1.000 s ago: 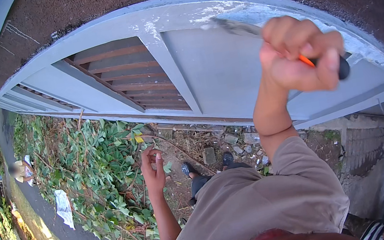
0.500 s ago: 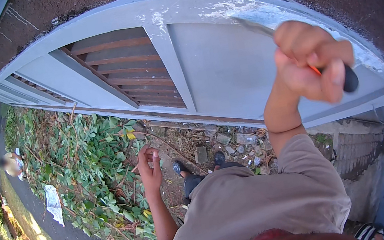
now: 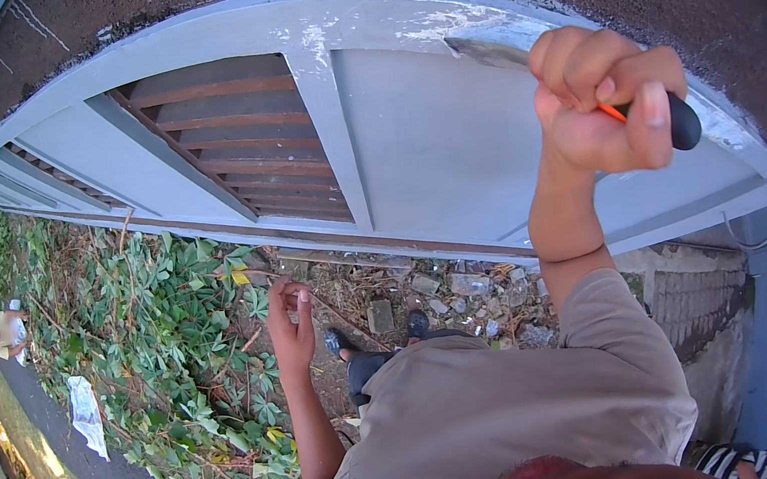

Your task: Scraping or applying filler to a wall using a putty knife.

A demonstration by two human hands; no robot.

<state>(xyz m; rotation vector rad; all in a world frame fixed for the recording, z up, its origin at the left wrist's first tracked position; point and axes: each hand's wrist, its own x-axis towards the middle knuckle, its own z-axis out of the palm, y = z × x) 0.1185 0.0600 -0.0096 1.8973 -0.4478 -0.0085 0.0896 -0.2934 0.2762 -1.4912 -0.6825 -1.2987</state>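
My right hand (image 3: 611, 95) is raised and wrapped round the black and orange handle of a scraper (image 3: 496, 53). Its grey metal blade points left and lies at the pale blue-grey painted beam (image 3: 368, 24), by a patch of flaked white paint. The fist covers most of the handle; its black end (image 3: 685, 123) sticks out on the right. My left hand (image 3: 291, 328) hangs lower, in front of the leafy plants, its fingers loosely bent and apart from the thumb, with nothing seen in it.
A framed panel wall (image 3: 441, 128) with a brown slatted vent (image 3: 231, 118) runs below the beam. Green plants (image 3: 165, 327) and rubble (image 3: 472, 285) lie around my feet. Left, a person (image 3: 6, 333) is on the paved path (image 3: 127, 465), near a white sheet (image 3: 85, 416).
The scraper blade has shifted slightly left along the beam with my right hand. My view has moved a little; the left hand keeps much the same pose.
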